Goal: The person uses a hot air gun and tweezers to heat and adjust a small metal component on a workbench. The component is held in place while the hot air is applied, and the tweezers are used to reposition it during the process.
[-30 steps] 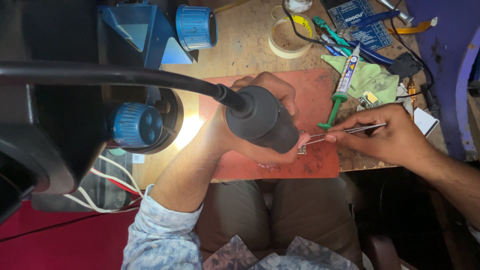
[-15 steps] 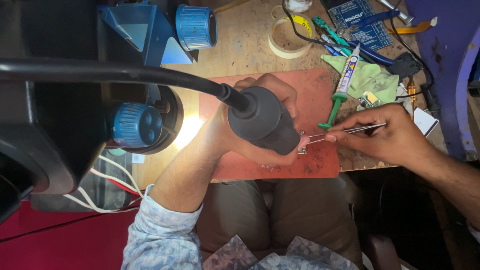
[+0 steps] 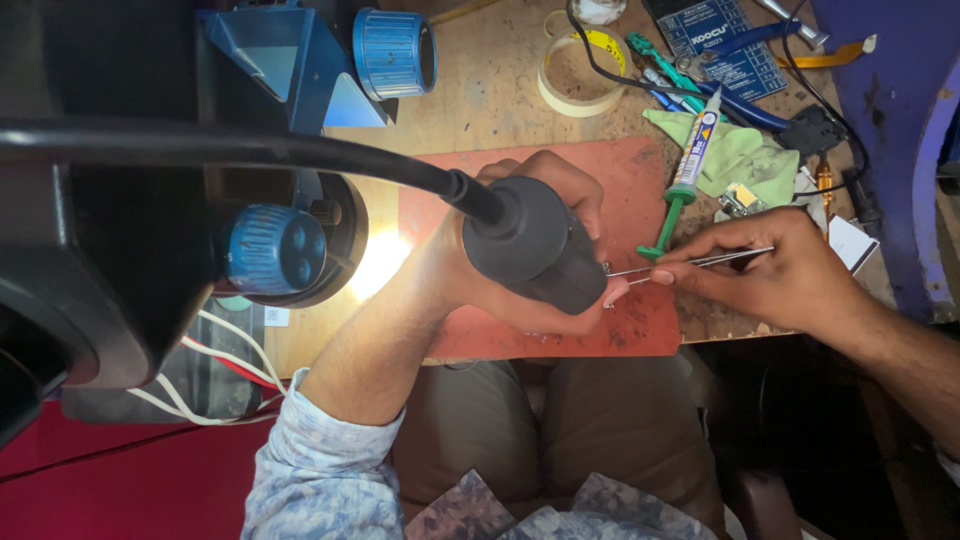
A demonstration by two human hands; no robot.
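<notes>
- Black and bulky, the hot-air handle (image 3: 530, 245) sits in the left hand (image 3: 520, 290); the fingers are wrapped shut around its barrel, over the red mat (image 3: 640, 180) on the surface (image 3: 490, 90).
- The right hand (image 3: 790, 275) pinches slim metal tweezers (image 3: 690, 263), fingers closed on the shaft, tips reaching the handle's nozzle end just above the mat.
- A syringe with a green plunger (image 3: 685, 170) lies just beyond the tweezers, leaning across the mat's edge onto a green cloth (image 3: 740, 155).
- Whatever the tweezer tips grip is too small to make out; the handle hides most of the left palm and the nozzle's mouth.
- A dark microscope body (image 3: 100, 250) blocks the left side of the view, and the right forearm is cut off at the frame's edge.
- Compared with half a second ago, both hands look unchanged in position.
</notes>
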